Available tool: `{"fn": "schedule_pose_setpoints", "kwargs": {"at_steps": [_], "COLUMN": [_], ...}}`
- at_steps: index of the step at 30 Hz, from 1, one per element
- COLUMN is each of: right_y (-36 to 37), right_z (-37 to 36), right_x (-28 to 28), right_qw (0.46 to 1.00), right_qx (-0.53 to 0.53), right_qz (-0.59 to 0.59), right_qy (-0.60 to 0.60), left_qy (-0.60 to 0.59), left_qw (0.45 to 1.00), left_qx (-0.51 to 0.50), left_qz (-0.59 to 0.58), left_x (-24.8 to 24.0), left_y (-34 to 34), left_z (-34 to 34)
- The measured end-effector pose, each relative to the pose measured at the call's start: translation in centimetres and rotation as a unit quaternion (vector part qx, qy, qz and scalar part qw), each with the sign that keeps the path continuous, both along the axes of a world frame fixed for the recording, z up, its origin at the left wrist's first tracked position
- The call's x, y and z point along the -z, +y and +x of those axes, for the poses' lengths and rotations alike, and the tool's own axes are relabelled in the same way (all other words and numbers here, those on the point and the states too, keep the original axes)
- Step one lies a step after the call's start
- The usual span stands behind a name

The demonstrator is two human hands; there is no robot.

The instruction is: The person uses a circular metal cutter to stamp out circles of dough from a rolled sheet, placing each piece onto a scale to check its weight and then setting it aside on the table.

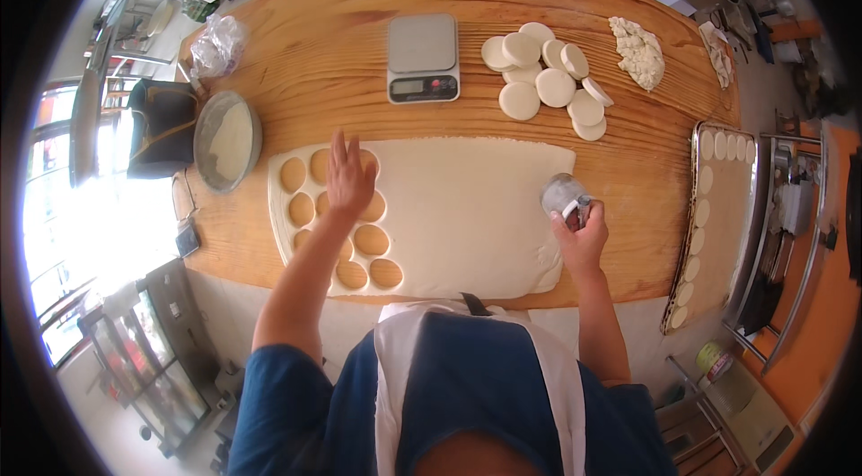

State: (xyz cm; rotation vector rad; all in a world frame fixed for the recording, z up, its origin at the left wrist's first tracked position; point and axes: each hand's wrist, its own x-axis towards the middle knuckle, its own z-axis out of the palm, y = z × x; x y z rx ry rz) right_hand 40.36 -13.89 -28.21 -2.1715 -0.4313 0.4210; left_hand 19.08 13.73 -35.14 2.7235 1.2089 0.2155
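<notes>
Dough [467, 215] lies flat, pale, smooth. Left hand [350, 178], fingers outstretched, hides some holes [372, 240]; right hand [582, 235] grips a cup [560, 194].

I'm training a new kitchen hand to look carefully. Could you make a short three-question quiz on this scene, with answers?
1. What is the person's right hand holding?
A) a plastic bag
B) a handled cup
C) a bowl

2. True or false: the scale stands to the left of the pile of dough discs.

3. Fill in the blank: the round holes in the dough sheet are at its ____ end, as the person sees it.

Key: 1. B; 2. True; 3. left
</notes>
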Motion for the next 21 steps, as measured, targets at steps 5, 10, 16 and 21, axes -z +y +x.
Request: {"fn": "schedule_pose_setpoints", "kwargs": {"at_steps": [5,10,16,21], "right_y": [2.9,6.8,6.7,4.0], "right_z": [-3.7,-6.6,-10.0,-11.3], "right_x": [0.7,-1.7,-2.9,-2.0], "right_qw": [0.999,0.987,0.988,0.994], "right_qx": [-0.036,-0.135,-0.123,-0.081], "right_qz": [0.028,-0.005,-0.036,-0.034], "right_qy": [0.009,-0.090,-0.083,-0.062], "left_qy": [-0.045,0.025,-0.041,0.056], "left_qw": [0.908,0.882,0.961,0.923], "left_qx": [0.320,0.437,0.252,0.345], "left_qz": [-0.267,-0.175,-0.103,-0.162], "left_x": [2.0,2.1,2.5,2.1], "left_y": [-11.4,-13.7,-6.3,-11.7], "left_z": [-2.0,0.4,1.6,-1.4]}}
